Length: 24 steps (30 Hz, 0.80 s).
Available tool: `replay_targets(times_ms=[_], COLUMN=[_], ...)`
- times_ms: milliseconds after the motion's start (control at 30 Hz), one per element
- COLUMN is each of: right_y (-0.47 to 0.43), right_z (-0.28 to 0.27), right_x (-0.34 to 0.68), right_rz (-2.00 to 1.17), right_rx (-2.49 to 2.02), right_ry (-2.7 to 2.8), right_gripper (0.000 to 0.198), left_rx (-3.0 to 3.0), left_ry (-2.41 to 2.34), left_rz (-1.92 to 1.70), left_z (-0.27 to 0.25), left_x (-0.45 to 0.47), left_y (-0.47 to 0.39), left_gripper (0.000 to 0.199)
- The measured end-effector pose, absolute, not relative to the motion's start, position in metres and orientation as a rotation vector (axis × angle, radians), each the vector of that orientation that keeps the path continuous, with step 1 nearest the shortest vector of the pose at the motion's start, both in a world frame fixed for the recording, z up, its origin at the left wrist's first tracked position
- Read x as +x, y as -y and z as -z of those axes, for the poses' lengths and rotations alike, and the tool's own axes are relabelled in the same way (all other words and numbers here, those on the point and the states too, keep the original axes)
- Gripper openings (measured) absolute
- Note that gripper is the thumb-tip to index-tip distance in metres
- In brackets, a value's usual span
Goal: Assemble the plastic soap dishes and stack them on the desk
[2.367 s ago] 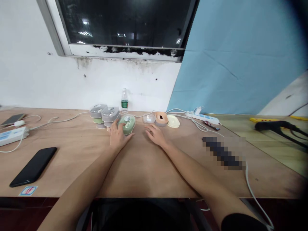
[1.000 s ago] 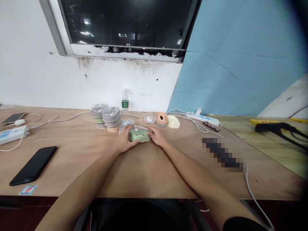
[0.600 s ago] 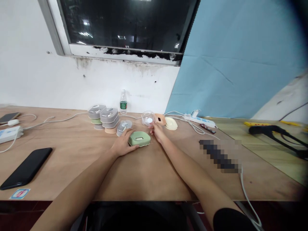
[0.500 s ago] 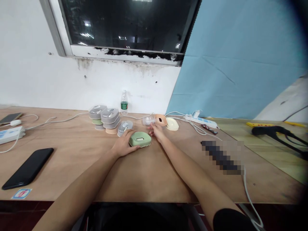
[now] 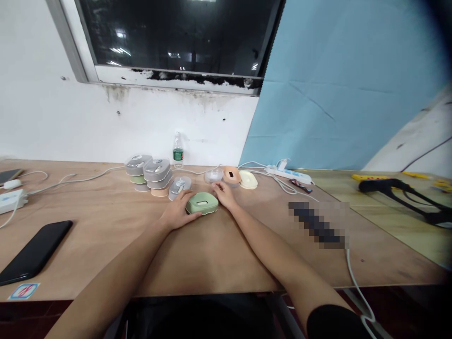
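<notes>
A light green plastic box (image 5: 203, 202) with rounded corners and a small oval slot in its top rests on the table before me. My left hand (image 5: 178, 211) curves around its left side, thumb along the near edge and fingers at the far side. At the far right corner of the box, my right hand (image 5: 225, 194) has its bent fingers against the edge; the fingertips are partly hidden. Just behind sits a clear lid (image 5: 213, 176), next to an orange slotted lid (image 5: 231, 174) and cream lids (image 5: 248, 180). A grey-topped box (image 5: 180, 187) stands behind my left hand.
Stacked grey-topped boxes (image 5: 157, 170) stand at the back left, near a plastic bottle (image 5: 178, 151). Power strips lie at the back right (image 5: 291, 175) and far left (image 5: 12, 201), with white cables. A black phone (image 5: 37, 249) lies at front left; a blurred dark object (image 5: 318, 225) lies right.
My right hand has moved from the clear lid back toward the green box and now meets its far right corner. My left hand stays on the box. The view has shifted slightly right.
</notes>
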State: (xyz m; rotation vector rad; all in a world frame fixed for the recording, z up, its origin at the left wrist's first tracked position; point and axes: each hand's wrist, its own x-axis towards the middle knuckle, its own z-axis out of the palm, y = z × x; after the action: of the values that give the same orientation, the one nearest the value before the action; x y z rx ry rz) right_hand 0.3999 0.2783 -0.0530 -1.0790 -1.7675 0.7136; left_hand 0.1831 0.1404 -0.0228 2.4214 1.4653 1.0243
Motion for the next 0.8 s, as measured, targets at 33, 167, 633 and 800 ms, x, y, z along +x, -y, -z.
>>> replay_targets(times_ms=[33, 167, 633, 800], right_y=[-0.273, -0.255, -0.251, -0.258], right_z=[0.051, 0.043, 0.043, 0.046], right_x=[0.403, 0.414, 0.41, 0.411], right_rz=[-0.713, -0.751, -0.738, -0.814], right_rx=[-1.037, -0.876, -0.883, -0.96], right_ry=[1.852, 2.211, 2.195, 1.996], right_gripper=[0.042, 0.047, 0.053, 0.058], left_rx=[2.421, 2.413, 2.311, 2.348], left_ry=[-1.463, -1.477, -1.581, -1.467], left_rz=[-1.024, -1.075, -1.137, -1.089], left_z=[0.023, 0.024, 0.033, 0.029], left_x=[0.183, 0.183, 0.179, 0.183], left_y=[-0.141, -0.142, -0.149, -0.143], left_gripper=[0.07, 0.07, 0.068, 0.097])
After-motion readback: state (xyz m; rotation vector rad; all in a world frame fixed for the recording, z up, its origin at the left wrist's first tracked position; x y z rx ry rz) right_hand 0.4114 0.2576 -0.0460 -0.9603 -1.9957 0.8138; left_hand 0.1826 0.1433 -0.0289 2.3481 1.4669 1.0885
